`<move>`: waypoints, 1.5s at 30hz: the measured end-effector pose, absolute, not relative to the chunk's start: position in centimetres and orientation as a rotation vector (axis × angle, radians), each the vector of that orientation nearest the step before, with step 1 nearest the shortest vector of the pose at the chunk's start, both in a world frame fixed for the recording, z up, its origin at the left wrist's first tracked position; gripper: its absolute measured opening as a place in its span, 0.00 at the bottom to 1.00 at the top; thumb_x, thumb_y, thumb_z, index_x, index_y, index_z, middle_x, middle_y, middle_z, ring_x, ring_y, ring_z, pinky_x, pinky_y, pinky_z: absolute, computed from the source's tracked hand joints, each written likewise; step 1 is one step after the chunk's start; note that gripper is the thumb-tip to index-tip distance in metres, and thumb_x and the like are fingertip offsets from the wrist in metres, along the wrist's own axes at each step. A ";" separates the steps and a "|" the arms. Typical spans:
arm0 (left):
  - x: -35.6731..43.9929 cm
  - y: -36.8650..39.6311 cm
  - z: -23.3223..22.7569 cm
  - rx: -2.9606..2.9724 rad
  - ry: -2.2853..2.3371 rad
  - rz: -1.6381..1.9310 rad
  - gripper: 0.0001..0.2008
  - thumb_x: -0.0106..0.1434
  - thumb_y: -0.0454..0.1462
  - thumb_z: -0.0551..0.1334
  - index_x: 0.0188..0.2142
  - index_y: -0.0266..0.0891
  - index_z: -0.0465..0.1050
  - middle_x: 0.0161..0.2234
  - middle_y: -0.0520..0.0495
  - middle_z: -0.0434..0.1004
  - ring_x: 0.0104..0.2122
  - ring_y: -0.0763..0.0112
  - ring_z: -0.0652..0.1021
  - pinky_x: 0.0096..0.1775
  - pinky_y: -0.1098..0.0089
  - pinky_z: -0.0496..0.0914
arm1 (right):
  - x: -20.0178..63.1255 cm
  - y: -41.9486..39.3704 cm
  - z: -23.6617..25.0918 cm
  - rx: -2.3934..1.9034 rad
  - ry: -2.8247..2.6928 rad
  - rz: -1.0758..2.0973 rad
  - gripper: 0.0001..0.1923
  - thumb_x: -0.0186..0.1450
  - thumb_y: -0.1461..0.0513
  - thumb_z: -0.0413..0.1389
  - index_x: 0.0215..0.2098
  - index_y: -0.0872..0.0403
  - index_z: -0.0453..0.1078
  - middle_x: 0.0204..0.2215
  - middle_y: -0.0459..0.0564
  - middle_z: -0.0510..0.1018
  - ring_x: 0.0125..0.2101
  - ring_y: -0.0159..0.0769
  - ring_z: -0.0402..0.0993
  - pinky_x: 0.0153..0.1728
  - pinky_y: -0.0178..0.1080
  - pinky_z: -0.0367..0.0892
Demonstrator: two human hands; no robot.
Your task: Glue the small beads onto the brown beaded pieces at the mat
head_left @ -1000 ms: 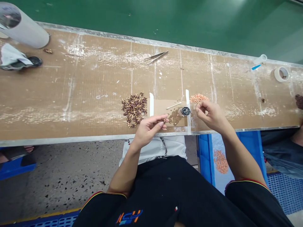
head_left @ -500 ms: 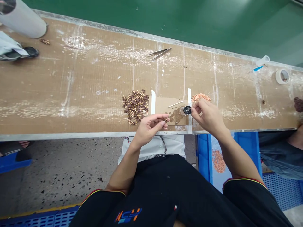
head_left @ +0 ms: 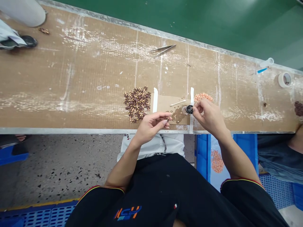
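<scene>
Fingertips of the right hand are now pinching at the small black pot on the taped card, having moved in from the orange pellets. The left hand is still gripping a tiny brown part near the surface edge.

I see a small-parts assembly workshop, a factory line. A long worktop covered in taped, scuffed cardboard runs beside a green belt. Heaps of tiny brown parts and pink parts lie on it, with tweezers, a tape roll and a glue dish. Blue crates stand below on speckled terrazzo floor, and another person sits alongside.
</scene>
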State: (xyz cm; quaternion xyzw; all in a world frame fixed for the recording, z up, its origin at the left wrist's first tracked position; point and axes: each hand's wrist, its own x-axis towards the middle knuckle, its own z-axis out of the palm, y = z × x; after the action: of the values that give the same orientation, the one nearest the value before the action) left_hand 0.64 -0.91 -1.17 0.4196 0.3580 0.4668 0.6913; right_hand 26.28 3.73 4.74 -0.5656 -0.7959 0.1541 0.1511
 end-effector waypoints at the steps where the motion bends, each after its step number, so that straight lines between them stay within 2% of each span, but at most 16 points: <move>1: 0.7 -0.9 -1.2 0.933 0.794 1.046 0.16 0.66 0.42 0.72 0.51 0.38 0.85 0.42 0.41 0.88 0.34 0.69 0.85 0.39 0.68 0.85 | 26.3 3.7 4.8 -1.623 -2.286 0.446 0.08 0.69 0.59 0.53 0.31 0.47 0.60 0.28 0.48 0.73 0.29 0.39 0.70 0.34 0.42 0.65; 22: 0.6 -1.0 -1.4 0.942 0.730 1.075 0.13 0.68 0.38 0.70 0.51 0.38 0.84 0.43 0.42 0.87 0.34 0.71 0.85 0.40 0.69 0.85 | 26.2 3.6 4.5 -1.540 -2.287 0.379 0.08 0.68 0.61 0.53 0.31 0.48 0.60 0.27 0.47 0.72 0.27 0.36 0.68 0.31 0.39 0.62; 35: 0.9 -0.8 -1.1 0.881 0.725 1.111 0.14 0.64 0.41 0.74 0.47 0.39 0.86 0.42 0.42 0.87 0.33 0.71 0.85 0.38 0.69 0.86 | 25.2 2.8 5.2 -1.315 -2.191 0.246 0.09 0.68 0.66 0.54 0.32 0.48 0.61 0.27 0.44 0.72 0.26 0.33 0.67 0.29 0.38 0.60; 40: 1.1 -1.2 -0.4 0.846 0.736 1.091 0.17 0.61 0.45 0.77 0.45 0.37 0.86 0.38 0.42 0.88 0.31 0.68 0.87 0.37 0.69 0.85 | 22.1 0.5 6.2 -1.161 -2.053 0.376 0.10 0.70 0.68 0.56 0.34 0.48 0.62 0.26 0.41 0.70 0.25 0.31 0.65 0.26 0.36 0.59; 45: 1.6 -2.0 0.8 0.855 0.821 1.146 0.14 0.61 0.45 0.77 0.41 0.38 0.85 0.33 0.45 0.87 0.31 0.68 0.87 0.37 0.72 0.84 | 19.2 -2.5 5.2 -1.130 -1.817 0.568 0.08 0.72 0.66 0.55 0.35 0.48 0.63 0.27 0.42 0.72 0.26 0.32 0.69 0.28 0.37 0.66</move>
State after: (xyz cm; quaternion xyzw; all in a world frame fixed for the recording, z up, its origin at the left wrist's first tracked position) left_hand 1.57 -1.98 0.76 0.3807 0.3657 0.5104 0.6788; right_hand 19.24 -2.48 5.22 -0.4563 -0.7341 0.2294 0.4474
